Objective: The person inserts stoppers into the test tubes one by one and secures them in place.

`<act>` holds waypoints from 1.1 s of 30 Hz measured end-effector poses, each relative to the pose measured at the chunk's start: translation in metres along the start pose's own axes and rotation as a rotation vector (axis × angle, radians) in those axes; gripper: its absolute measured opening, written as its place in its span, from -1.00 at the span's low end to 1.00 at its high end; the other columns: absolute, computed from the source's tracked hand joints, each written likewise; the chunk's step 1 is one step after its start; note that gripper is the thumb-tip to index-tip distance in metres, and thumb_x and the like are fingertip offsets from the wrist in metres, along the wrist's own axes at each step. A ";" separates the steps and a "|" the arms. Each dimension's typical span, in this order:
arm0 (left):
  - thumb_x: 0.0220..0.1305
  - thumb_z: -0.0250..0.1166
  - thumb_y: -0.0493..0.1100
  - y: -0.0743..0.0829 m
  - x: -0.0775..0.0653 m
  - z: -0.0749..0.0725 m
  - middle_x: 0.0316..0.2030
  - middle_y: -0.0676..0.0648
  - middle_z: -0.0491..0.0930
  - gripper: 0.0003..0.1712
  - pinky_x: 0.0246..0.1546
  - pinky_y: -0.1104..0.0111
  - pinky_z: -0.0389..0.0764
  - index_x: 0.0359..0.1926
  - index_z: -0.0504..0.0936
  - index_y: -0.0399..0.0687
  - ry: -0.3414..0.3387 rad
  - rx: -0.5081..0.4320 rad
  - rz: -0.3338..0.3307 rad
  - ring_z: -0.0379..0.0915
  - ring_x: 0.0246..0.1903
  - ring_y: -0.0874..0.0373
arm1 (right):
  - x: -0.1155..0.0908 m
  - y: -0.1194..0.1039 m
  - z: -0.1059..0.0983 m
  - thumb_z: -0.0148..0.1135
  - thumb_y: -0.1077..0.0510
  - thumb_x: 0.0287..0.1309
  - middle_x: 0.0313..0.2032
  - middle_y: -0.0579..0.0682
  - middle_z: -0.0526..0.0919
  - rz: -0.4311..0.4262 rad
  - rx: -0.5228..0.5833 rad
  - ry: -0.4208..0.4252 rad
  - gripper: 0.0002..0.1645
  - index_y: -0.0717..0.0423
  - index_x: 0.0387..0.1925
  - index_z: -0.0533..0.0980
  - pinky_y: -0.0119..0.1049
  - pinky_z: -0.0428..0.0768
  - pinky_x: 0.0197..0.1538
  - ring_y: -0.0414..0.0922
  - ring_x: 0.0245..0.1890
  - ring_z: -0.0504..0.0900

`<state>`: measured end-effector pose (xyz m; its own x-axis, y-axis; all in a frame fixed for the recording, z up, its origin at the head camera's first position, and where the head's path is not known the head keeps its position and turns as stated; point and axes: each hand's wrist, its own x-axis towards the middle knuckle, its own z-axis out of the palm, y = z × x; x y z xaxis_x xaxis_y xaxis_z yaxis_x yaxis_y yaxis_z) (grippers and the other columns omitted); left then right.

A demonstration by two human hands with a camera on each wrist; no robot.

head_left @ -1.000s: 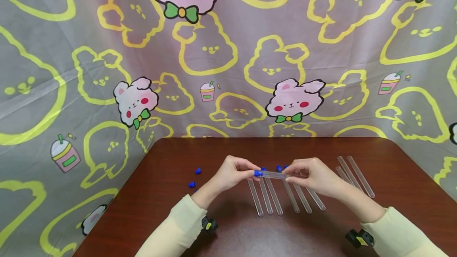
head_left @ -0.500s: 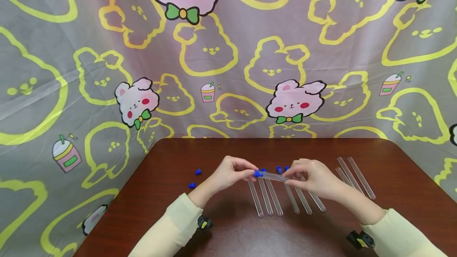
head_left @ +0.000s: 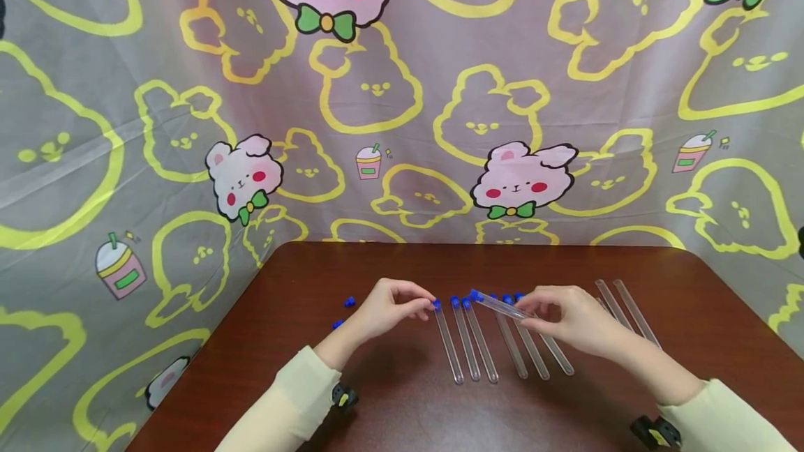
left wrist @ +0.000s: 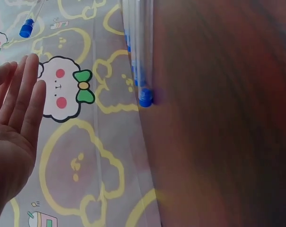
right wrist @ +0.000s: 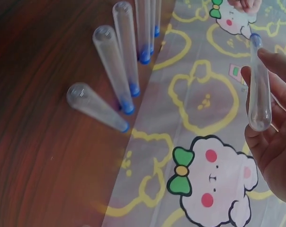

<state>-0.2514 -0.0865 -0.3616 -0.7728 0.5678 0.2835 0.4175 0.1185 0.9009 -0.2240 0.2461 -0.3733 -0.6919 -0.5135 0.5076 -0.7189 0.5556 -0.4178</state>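
My right hand [head_left: 565,312] pinches a clear test tube [head_left: 499,305] near its rounded end, above the table. A blue cap [head_left: 476,294] sits on the tube's far end, which points up and left. In the right wrist view the tube [right wrist: 260,103] lies between thumb and fingers. My left hand [head_left: 392,304] is apart from that tube and holds nothing; in the left wrist view its fingers [left wrist: 27,94] are extended. In the head view its fingertips overlap the blue cap of the leftmost lying tube [head_left: 449,346]; the left wrist view shows them away from the tubes.
Capped tubes lie in two groups on the brown table [head_left: 402,410], the second group including this tube [head_left: 535,353]. Beyond my right hand lie clear tubes without visible caps, such as this tube [head_left: 637,312]. Two loose blue caps, one a cap [head_left: 350,301], lie left. Patterned cloth [head_left: 427,110] hangs behind.
My left hand has let go of the capped end and moved slightly left. My right hand has moved a little right with the tube, whose capped end now tilts upward.
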 end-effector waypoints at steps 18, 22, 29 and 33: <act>0.30 0.26 -0.34 -0.011 -0.028 -0.019 -0.26 -0.24 0.70 -0.84 -0.16 0.04 0.62 -0.15 0.70 -0.32 0.038 0.173 -0.067 0.67 -0.33 -0.17 | -0.017 0.026 -0.015 0.47 0.27 -0.01 -0.50 -0.43 0.54 0.113 -0.079 -0.043 -0.66 0.06 -0.15 0.61 -0.42 0.43 -0.53 -0.41 -0.57 0.43; 0.29 0.27 -0.35 -0.010 -0.033 -0.024 -0.27 -0.21 0.71 -0.85 -0.20 0.32 0.62 -0.15 0.70 -0.30 0.041 0.223 -0.076 0.67 -0.34 -0.14 | -0.021 0.033 -0.017 0.48 0.26 -0.03 -0.51 -0.44 0.54 0.078 -0.092 -0.031 -0.65 0.09 -0.14 0.60 -0.43 0.40 -0.56 -0.43 -0.59 0.40; 0.29 0.28 -0.34 -0.014 -0.039 -0.033 -0.27 -0.20 0.71 -0.84 -0.17 0.41 0.59 -0.15 0.70 -0.32 0.047 0.237 -0.066 0.68 -0.34 -0.10 | -0.026 0.041 -0.019 0.49 0.26 -0.05 -0.51 -0.44 0.53 0.078 -0.091 -0.008 -0.63 0.12 -0.15 0.60 -0.43 0.40 -0.57 -0.43 -0.59 0.40; 0.28 0.29 -0.33 -0.017 -0.041 -0.037 -0.28 -0.17 0.71 -0.84 -0.13 0.31 0.60 -0.15 0.71 -0.30 0.068 0.244 -0.075 0.67 -0.34 -0.12 | -0.030 0.046 -0.018 0.49 0.24 -0.04 -0.52 -0.44 0.52 0.114 -0.107 -0.001 -0.64 0.13 -0.15 0.59 -0.42 0.39 -0.58 -0.43 -0.60 0.39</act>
<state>-0.2442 -0.1421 -0.3769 -0.8330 0.4949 0.2474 0.4540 0.3558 0.8169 -0.2353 0.2989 -0.3938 -0.7690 -0.4437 0.4602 -0.6241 0.6771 -0.3899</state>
